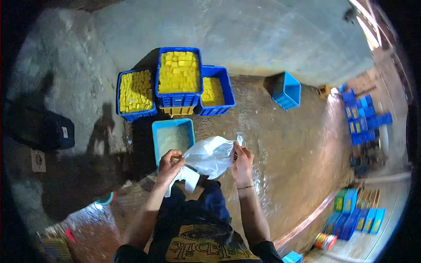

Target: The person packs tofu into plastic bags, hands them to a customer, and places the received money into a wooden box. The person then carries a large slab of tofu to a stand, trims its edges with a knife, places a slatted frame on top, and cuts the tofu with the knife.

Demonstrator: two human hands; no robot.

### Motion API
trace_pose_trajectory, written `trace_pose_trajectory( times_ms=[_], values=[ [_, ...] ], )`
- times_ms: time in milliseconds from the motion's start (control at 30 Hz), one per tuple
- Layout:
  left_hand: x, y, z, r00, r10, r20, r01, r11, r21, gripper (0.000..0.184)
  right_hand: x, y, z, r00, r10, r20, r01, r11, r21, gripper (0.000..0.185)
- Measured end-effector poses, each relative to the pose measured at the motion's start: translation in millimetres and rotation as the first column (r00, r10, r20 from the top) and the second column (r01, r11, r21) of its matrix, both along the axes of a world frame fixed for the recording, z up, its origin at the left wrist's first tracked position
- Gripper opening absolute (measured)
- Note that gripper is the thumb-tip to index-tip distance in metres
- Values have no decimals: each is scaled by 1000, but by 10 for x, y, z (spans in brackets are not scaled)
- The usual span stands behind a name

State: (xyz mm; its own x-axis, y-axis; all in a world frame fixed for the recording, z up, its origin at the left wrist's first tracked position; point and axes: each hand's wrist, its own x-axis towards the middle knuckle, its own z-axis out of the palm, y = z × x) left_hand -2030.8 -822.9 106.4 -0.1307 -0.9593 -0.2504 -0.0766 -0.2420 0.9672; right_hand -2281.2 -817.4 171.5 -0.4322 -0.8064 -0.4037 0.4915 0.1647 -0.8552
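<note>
A thin, whitish translucent plastic bag [209, 158] is stretched between my two hands in front of my body. My left hand [170, 165] pinches its left side, where a loose white flap hangs down. The bag's upper right corner is gripped by my right hand [242, 163], fingers closed on it. Just beyond my left hand stands a light blue crate [191, 128] with cloudy whitish liquid inside. Part of that crate's near side is hidden by the hand and bag.
Blue crates of yellow blocks stand by the wall: one at left [137, 115], one stacked higher [179, 100], one at right [226, 92]. A light blue crate [287, 94] lies tilted farther right. Several crates line the right side. The brown floor [285, 153] looks wet.
</note>
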Motion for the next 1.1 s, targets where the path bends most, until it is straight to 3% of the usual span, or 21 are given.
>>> trace_pose_trajectory(
  times_ms=[100, 133, 167, 233, 300, 367, 400, 433, 467, 500, 533, 567, 633, 700, 767, 800, 833, 867, 967, 1033, 1100],
  values=[
    [-207, -247, -35, 978, 72, -196, -46, 990, 133, 36, -440, -591, -311, 977, 168, -134, -158, 984, 81, 11],
    [-272, -284, -46, 964, 155, -216, -156, 988, 16, 47, -463, -799, -261, 966, 201, -165, -193, 979, 63, 12],
    [-421, -324, -247, 926, 378, 23, -378, 925, 33, 53, -515, -954, -306, 957, 239, -163, -230, 971, 69, 12],
    [-675, -562, 409, 798, 453, 397, -445, 888, -118, 59, -653, -1221, -342, 900, 412, -142, -413, 910, 22, 12],
    [-923, -714, 598, 717, 548, 431, -362, 821, -441, 63, -588, -1407, -157, 838, 539, -86, -536, 842, 59, 14],
    [-1106, -766, 605, 790, 432, 435, -368, 902, -226, 52, -537, -1593, -31, 713, 692, -111, -695, 719, 20, 16],
    [-1104, -794, 581, 779, 452, 435, -390, 892, -230, 52, -580, -1719, -191, 532, 798, -282, -771, 595, 226, 18],
    [-1081, -792, 525, 850, 313, 423, -357, 934, 29, 47, -603, -1787, -308, 521, 807, -278, -780, 583, 228, 18],
    [-1041, -808, 461, 912, 174, 371, -288, 917, 277, 42, -616, -1861, -423, 361, 839, -406, -847, 477, 234, 19],
    [-1000, -802, 378, 912, 174, 371, -288, 917, 277, 42, -626, -1929, -476, 194, 830, -524, -892, 371, 258, 21],
    [-999, -730, 277, 787, 409, 462, -418, 904, -88, 30, -591, -2031, -400, -88, 757, -647, -897, 223, 382, 23],
    [-1042, -664, 193, 623, 640, 449, -463, 765, -448, 19, -573, -1992, -301, -93, 761, -642, -894, 220, 390, 23],
    [-1117, -647, 362, 503, 734, 456, -487, 677, -552, 15, -331, -1956, -49, 211, 377, -902, -941, 329, -82, 20],
    [-1215, -494, 49, 379, 806, 456, -490, 592, -640, 12, -205, -1924, -408, 176, 301, -937, -966, 236, -106, 20],
    [-1330, -110, -849, 529, 275, 803, -189, 960, -205, 13, -360, -1818, -942, 142, 237, -961, -984, 141, -111, 19],
    [-1407, -20, -837, 530, 270, 804, -186, 962, -201, 13, -501, -1772, -1322, -152, 518, -842, -973, 72, 221, 20],
    [-1452, 12, -766, 729, 335, 597, -401, 916, -25, 15, -561, -1846, -1580, -401, 719, -568, -864, -91, 496, 20],
    [-1474, -26, -695, 830, 441, 342, -526, 822, 216, 17, -572, -1974, -1710, -403, 722, -562, -862, -93, 498, 20],
    [-1532, -257, -515, 803, 545, 240, -591, 778, 212, 20, -641, -2212, -1987, -411, 735, -540, -890, -193, 414, 22],
    [-1594, -492, -499, 850, 488, 198, -522, 731, 440, 21, -590, -2447, -2218, -438, 715, -545, -897, -308, 318, 25],
    [-1837, -629, -683, 708, 706, 18, -595, 581, 556, 21, -605, -2653, -2411, -459, 715, -528, -888, -345, 304, 27]
  ],
)
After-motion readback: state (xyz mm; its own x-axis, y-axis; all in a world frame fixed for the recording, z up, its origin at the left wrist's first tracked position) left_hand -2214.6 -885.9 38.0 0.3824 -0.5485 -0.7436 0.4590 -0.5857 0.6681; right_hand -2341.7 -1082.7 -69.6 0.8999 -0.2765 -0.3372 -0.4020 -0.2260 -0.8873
